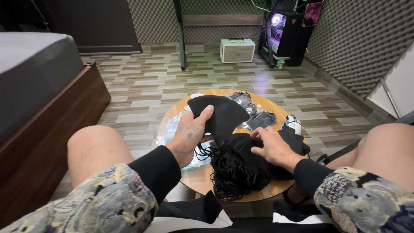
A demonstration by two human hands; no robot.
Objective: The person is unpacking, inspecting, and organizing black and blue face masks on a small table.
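Left hand: my left hand pinches one black face mask by its edge, thumb on top, and lifts it clear of the table, above the centre.

Right hand: my right hand lies palm down, fingers spread wide, on the heap of black masks; it presses on the heap and I cannot tell whether it grips any one of them.

Heap: the masks lie at the near edge of the round wooden table, their ear loops tangled and spilling towards me.

Table, far side: clear plastic wrappers with dark contents lie behind the lifted mask; more crumpled clear plastic lies at the left, just beside my left wrist.

Table, right edge: a small white and blue object sits just beyond my right hand.

Surroundings: a bed with a wooden frame stands to my left; a white box and a lit computer case stand by the far wall.
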